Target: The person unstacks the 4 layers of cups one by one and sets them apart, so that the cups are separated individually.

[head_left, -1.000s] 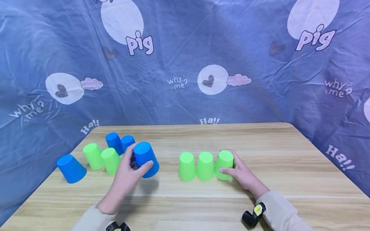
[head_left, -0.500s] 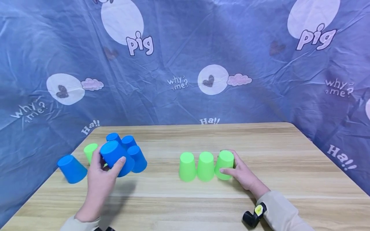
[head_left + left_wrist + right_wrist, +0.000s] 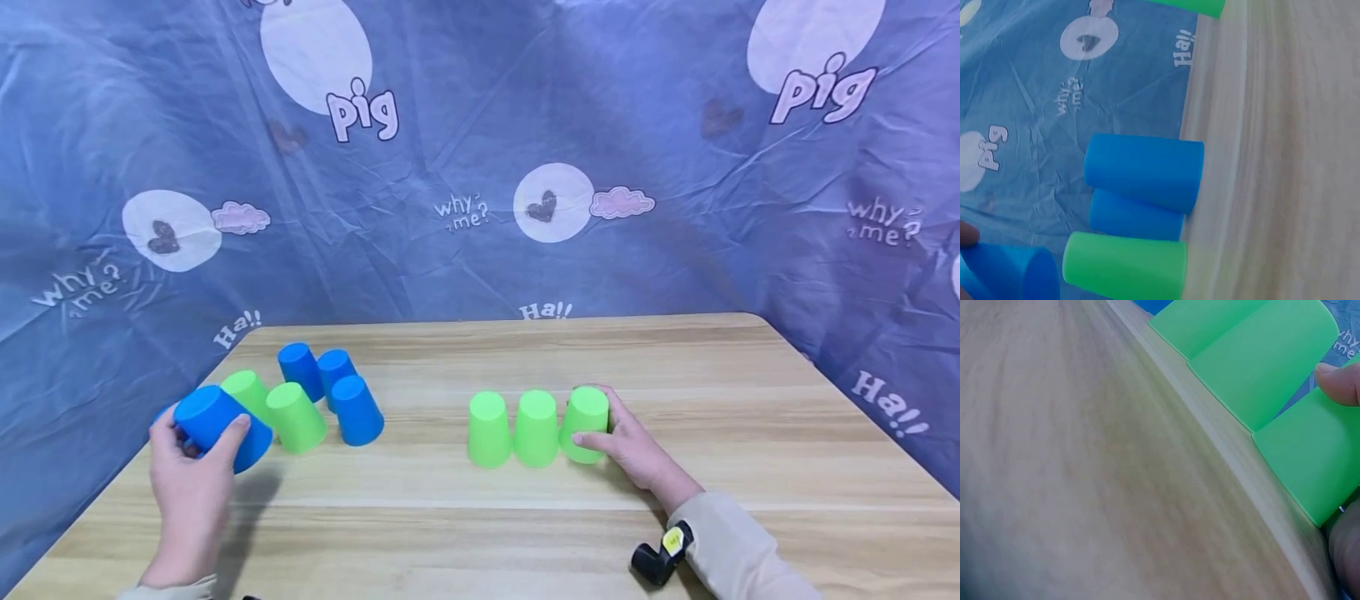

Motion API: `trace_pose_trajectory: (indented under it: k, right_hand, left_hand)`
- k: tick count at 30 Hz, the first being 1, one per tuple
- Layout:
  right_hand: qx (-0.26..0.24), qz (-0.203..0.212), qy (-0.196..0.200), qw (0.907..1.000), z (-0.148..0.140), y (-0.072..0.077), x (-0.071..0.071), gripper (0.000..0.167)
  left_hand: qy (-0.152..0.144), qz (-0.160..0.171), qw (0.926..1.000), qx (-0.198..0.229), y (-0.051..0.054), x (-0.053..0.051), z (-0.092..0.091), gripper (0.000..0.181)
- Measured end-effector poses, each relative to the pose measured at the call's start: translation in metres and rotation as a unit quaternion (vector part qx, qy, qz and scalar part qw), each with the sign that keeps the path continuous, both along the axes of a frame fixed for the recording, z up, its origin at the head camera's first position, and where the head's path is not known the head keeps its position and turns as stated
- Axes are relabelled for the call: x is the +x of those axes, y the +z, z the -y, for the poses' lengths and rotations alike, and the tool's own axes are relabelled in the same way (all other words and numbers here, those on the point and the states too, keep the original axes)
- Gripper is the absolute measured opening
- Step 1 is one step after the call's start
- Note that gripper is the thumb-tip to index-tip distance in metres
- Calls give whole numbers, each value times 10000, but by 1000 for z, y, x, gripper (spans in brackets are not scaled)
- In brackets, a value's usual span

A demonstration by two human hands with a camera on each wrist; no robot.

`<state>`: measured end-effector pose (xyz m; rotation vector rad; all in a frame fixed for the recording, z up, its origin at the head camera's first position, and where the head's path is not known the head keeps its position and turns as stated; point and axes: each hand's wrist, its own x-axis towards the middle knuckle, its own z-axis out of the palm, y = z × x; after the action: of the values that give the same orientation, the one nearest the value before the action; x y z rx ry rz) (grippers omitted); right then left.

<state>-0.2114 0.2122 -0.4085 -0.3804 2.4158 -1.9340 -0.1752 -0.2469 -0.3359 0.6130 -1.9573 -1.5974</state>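
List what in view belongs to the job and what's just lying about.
Likely in the job:
left hand and its blue cup
right hand and its green cup
two green cups in its row
two green cups farther left
three blue cups nearby
mostly hidden blue cup

Probably just surroundings:
wooden table
printed backdrop

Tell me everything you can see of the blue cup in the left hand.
The blue cup is plain and plastic-looking, tapering from a wide open rim to a narrower flat base. It is upside down, tilted, held above the table by the left hand, thumb and fingers on its side. It partly hides a green cup; contact is unclear.
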Motion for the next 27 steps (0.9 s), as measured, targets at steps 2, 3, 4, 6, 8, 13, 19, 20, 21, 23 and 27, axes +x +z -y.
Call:
trace_pose_trajectory:
  k: [2,3,4,6,8,13,19,20,21,23,27]
  right_hand:
    - [36,5,-12,10000,0,0,0,66]
    - [53,20,-32,10000,0,1,0,66]
    - [58,31,-41,10000,0,1,1,66]
    - [62,34,-49,10000,0,2,1,67]
    - [54,29,-46,10000,0,2,2,67]
    - [-14,16,-30,10000,0,2,3,67]
    - [-91,4,9,10000,2,1,3,67]
    - [-104,0,30,9999,2,0,2,67]
    - [-110,-2,47,9999,2,0,2,67]
    - [-116,-3,72,9999,2,0,2,67]
    - [-21,23,-13,10000,1,2,2,67]
  left_hand:
    - [64,-72,9995,287,-4,-1,5,66]
    - [116,-72,9990,417,-5,-2,7,67]
    - [157,-58,9986,504,-5,-2,9,68]
    - [233,50,9977,632,-6,-4,11,70]
    - [235,182,9972,687,-7,-6,12,74]
    - [174,529,9948,855,-11,-10,15,81]
    - [114,798,9924,928,-19,-13,19,82]
    - [83,796,9927,901,-20,-13,19,82]
    - [51,795,9929,882,-21,-13,20,83]
    - [32,878,9926,842,-22,-12,20,84]
    - [-10,908,9924,826,-25,-13,20,83]
